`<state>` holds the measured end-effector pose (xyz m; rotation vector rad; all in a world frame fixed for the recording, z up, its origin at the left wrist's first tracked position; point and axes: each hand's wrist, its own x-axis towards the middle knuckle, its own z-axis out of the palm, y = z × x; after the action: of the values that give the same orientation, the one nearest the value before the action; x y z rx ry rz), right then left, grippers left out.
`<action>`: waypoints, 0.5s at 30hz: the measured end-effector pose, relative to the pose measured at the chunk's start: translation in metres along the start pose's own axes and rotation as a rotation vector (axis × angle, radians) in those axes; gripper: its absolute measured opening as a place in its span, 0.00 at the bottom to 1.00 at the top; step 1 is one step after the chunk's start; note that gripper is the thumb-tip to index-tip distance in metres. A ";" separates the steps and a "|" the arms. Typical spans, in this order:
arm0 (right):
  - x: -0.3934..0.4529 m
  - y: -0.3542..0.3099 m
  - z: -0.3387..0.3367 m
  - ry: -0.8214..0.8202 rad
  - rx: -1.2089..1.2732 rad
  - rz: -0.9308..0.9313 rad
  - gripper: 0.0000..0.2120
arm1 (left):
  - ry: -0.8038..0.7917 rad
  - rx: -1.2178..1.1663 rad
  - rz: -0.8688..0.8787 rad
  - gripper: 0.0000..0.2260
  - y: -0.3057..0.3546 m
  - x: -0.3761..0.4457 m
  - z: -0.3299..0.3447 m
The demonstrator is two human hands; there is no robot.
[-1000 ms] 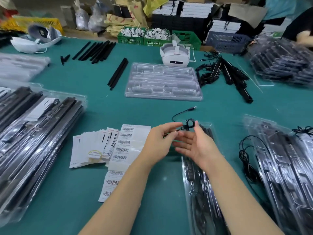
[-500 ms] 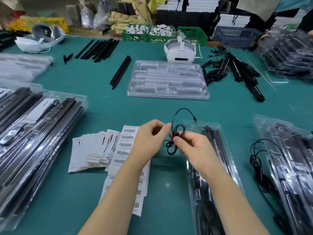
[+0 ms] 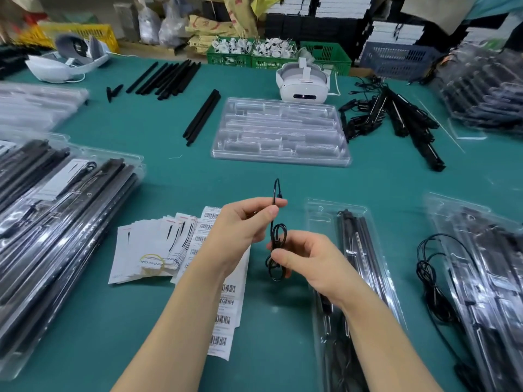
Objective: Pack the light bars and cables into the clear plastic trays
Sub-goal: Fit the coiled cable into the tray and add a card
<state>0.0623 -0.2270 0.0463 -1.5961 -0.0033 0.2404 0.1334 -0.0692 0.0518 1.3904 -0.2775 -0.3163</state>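
Above the green table (image 3: pixel 283 182), the left hand (image 3: pixel 240 224) pinches a black cable's (image 3: pixel 276 250) upper end while the right hand (image 3: pixel 308 261) grips its coiled loops. A part-filled tray (image 3: pixel 319 219) lies just right; an empty tray (image 3: pixel 280 131) sits farther back.

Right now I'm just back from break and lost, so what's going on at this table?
A person is bundling a black cable above the green table. The left hand pinches its upper end, the right hand grips the coiled part. A clear tray with light bars lies just right of the hands; the cable isn't in it yet.
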 end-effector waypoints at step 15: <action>0.004 0.001 -0.010 0.143 0.274 -0.054 0.04 | -0.139 0.022 0.174 0.17 0.013 -0.016 0.008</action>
<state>0.0679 -0.2360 0.0444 -1.3354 0.0938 0.0798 0.1165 -0.0690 0.0658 1.3574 -0.5148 -0.2672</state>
